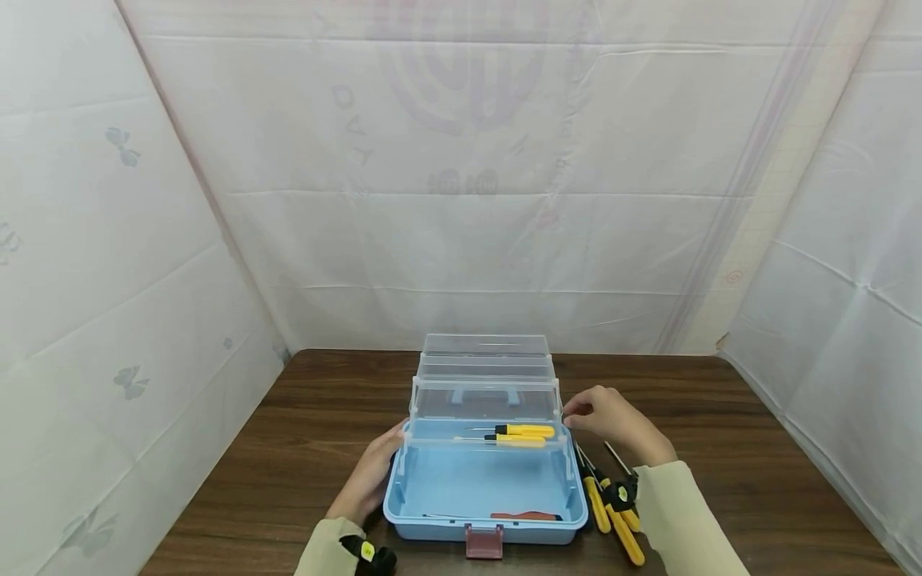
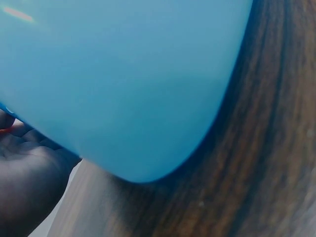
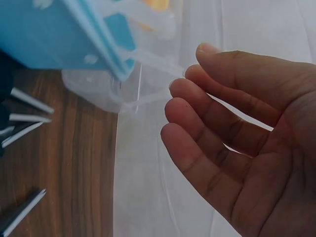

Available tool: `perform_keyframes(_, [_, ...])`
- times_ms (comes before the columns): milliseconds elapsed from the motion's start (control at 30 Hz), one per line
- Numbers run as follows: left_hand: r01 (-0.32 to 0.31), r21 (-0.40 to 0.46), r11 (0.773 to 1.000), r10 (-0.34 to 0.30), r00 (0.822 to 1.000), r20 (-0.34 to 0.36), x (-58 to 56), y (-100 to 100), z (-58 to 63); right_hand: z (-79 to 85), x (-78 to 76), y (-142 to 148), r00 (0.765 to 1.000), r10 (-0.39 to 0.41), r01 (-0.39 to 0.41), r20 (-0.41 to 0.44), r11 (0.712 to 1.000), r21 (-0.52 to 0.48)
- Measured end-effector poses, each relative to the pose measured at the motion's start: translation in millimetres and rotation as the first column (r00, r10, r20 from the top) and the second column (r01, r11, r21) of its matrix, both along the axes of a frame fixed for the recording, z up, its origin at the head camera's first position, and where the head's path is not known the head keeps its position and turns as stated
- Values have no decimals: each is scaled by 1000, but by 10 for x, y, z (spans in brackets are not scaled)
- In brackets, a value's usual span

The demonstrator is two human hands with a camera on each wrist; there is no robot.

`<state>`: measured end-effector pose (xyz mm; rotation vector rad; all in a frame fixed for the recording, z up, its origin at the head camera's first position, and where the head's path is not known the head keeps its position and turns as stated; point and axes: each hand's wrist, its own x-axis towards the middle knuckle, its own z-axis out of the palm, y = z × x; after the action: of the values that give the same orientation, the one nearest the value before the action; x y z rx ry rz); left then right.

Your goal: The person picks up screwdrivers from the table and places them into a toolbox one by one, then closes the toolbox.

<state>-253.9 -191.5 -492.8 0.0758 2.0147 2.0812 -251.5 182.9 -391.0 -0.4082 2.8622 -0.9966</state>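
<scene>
A light blue toolbox (image 1: 487, 531) stands on the table with its clear lid and hinged trays (image 1: 484, 396) raised at the back. Two yellow-and-black screwdrivers (image 1: 526, 430) lie in the lowest clear tray. On the box floor, near the front, is a red-handled screwdriver (image 1: 527, 516). My left hand (image 1: 370, 476) touches the box's left side towards the rear; its fingertips are hidden. Beside the clear tray's right end, my right hand (image 1: 608, 416) has thumb and fingers gently bent. In the right wrist view, nothing shows between those fingers (image 3: 185, 148).
Several yellow-and-black screwdrivers (image 1: 621, 536) lie on the dark wooden table (image 1: 302, 448) to the right of the box, under my right forearm. A reddish latch (image 1: 484, 544) hangs at the box front. White sheeting (image 1: 461, 240) surrounds the table at the back and sides.
</scene>
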Motion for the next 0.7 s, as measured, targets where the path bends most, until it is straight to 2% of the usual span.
perform_keyframes(200, [15,-11,1000,-16,1000,-16,2,-10,-14,-53,67,91,1000,-13,13,21,1000,8])
perform_keyframes(400, [8,-4,1000,-8,1000,-10,20,-15,-9,-115,98,151,999,-7,7,40,1000,22])
perform_keyframes(700, [-7,-6,1000,7,1000,-1,21,-6,0,-217,155,218,993,-45,44,106,999,13])
